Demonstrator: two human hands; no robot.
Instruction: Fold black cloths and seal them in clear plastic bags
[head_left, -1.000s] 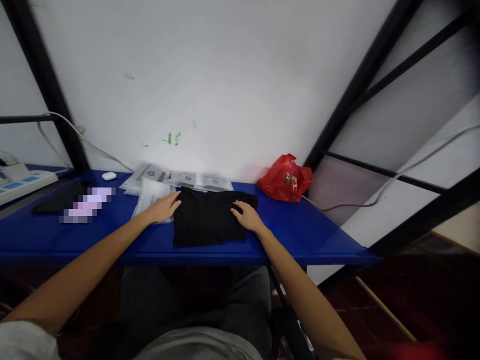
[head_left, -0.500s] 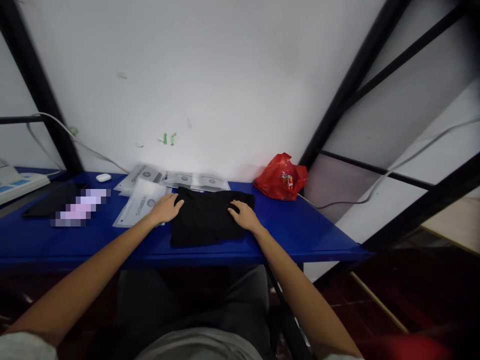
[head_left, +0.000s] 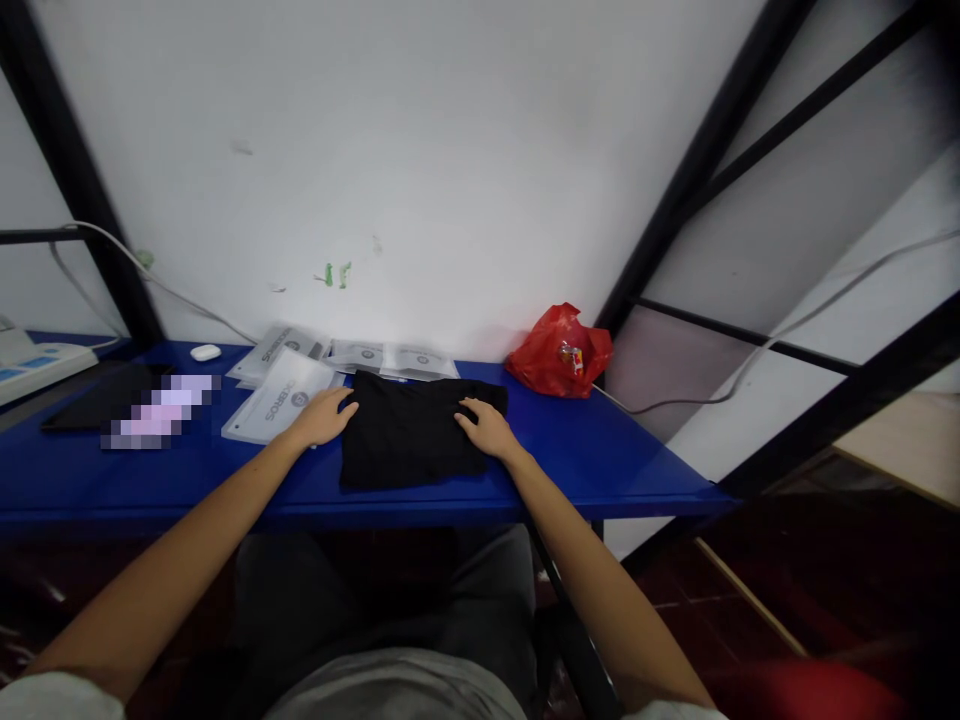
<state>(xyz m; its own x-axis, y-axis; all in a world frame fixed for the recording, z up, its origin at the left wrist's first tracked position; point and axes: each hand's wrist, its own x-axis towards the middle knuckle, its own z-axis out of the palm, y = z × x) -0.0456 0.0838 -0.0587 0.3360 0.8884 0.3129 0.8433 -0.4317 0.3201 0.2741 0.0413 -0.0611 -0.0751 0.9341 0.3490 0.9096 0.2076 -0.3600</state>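
Note:
A folded black garment [head_left: 412, 430] lies flat on the blue table [head_left: 600, 460] in front of me. My left hand [head_left: 324, 417] is at its left edge, fingers stretched out toward the cloth. My right hand [head_left: 486, 428] rests on the right part of the garment with its fingers spread. Under and behind my left hand lies a translucent printed plastic bag [head_left: 274, 400], partly covered by that hand and wrist.
More printed plastic bags [head_left: 394, 358] lie along the wall. A red plastic bag [head_left: 555, 350] sits at the back right. To the left are a small white case [head_left: 205, 352], a black flat item [head_left: 90, 400], a blurred-out object [head_left: 161, 412] and a white device [head_left: 45, 368].
My left hand has shifted slightly left off the garment's edge, and the plastic bag beside it has moved a little. My right hand stays on the black garment.

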